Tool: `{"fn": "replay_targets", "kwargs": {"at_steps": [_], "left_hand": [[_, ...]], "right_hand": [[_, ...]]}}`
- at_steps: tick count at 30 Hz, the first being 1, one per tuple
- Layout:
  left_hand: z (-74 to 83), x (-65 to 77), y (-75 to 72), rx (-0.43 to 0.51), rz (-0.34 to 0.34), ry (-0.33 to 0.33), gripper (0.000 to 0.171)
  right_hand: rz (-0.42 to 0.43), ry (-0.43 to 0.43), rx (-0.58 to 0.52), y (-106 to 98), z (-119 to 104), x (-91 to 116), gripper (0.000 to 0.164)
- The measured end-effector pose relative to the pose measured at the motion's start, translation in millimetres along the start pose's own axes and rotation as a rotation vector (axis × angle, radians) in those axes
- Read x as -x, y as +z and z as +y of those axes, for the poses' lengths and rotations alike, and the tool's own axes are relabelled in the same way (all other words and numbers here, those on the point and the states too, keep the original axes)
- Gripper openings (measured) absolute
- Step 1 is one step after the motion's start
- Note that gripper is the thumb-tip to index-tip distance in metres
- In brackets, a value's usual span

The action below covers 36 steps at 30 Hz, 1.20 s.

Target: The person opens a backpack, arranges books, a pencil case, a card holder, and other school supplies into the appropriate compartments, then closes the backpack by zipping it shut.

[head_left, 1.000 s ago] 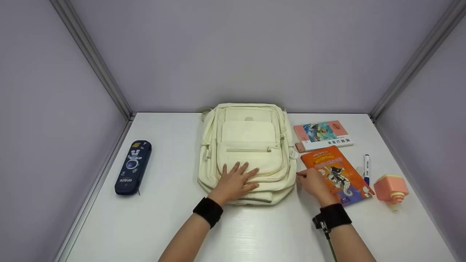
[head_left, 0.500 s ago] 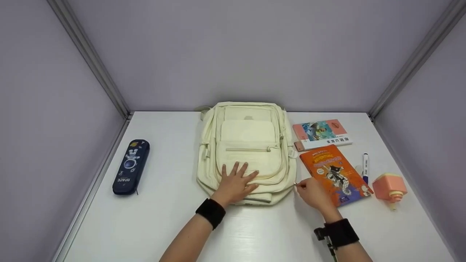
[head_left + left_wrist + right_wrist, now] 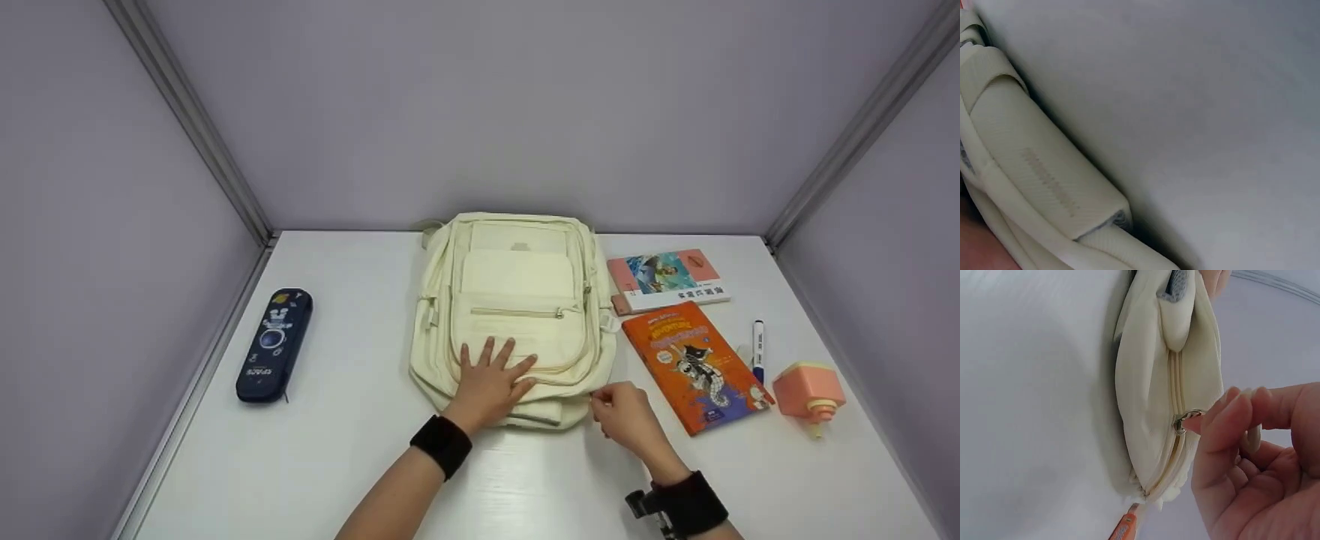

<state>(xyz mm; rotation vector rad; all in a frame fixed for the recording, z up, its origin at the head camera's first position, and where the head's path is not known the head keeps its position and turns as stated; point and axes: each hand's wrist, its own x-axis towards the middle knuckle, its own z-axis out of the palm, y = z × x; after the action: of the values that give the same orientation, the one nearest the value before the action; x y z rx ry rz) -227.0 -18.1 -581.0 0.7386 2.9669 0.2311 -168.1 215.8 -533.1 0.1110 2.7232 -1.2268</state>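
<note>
A cream backpack (image 3: 517, 274) lies on the white table, its bottom end toward me. My left hand (image 3: 484, 386) rests on its lower front with fingers spread and straight. At the bag's lower right corner, my right hand (image 3: 622, 416) pinches a zipper pull (image 3: 1193, 417) between thumb and finger. In the right wrist view the metal zipper slider (image 3: 1179, 425) sits on the zipper track along the bag's side. The left wrist view shows mostly the bag's underside and a handle strap (image 3: 1044, 157), with only a blurred edge of the hand.
A navy pencil case (image 3: 274, 345) lies at the left. To the right of the bag are an orange book (image 3: 694, 367), a pink and white book (image 3: 667, 280), a marker (image 3: 758, 351) and a pink pump bottle (image 3: 808, 390) on its side. Walls enclose the table.
My right hand has moved toward me and to the left, round the bag's lower right corner, with the zipper pull. The left hand stays on the bag, which has shifted very slightly.
</note>
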Motion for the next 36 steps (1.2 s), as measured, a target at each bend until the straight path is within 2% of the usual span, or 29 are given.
{"fn": "replay_targets", "kwargs": {"at_steps": [4,8,15,22,26,31,34,36], "left_hand": [[4.2,2.1,1.0,0.005,0.014,-0.032,0.054],[9.7,0.9,0.6,-0.003,-0.003,-0.070,0.053],[16.6,-5.1,-4.9,0.041,-0.029,-0.132,0.053],[21.1,-8.4,-9.8,0.036,-0.065,-0.173,0.054],[22.4,-10.2,-9.2,0.024,-0.074,-0.187,0.052],[22.4,-11.3,-8.0,0.009,-0.078,-0.188,0.051],[22.9,-11.7,-10.3,0.031,-0.053,-0.182,0.051],[25.8,-11.2,-13.7,0.047,0.026,-0.155,0.047]], "right_hand": [[-0.026,0.018,-0.110,3.4,-2.6,-1.4,0.018],[-0.034,0.054,-0.206,-0.6,0.1,-7.3,0.016],[-0.006,0.047,-0.162,-4.2,4.5,-17.0,0.017],[0.025,0.031,-0.133,5.1,-1.7,-5.8,0.019],[0.058,0.010,-0.167,12.8,-8.3,1.2,0.015],[0.076,0.012,-0.283,14.4,-11.5,3.7,0.016],[0.077,0.028,-0.325,11.0,-8.9,1.5,0.014],[0.071,0.044,-0.309,7.8,-6.0,-0.2,0.014]]}}
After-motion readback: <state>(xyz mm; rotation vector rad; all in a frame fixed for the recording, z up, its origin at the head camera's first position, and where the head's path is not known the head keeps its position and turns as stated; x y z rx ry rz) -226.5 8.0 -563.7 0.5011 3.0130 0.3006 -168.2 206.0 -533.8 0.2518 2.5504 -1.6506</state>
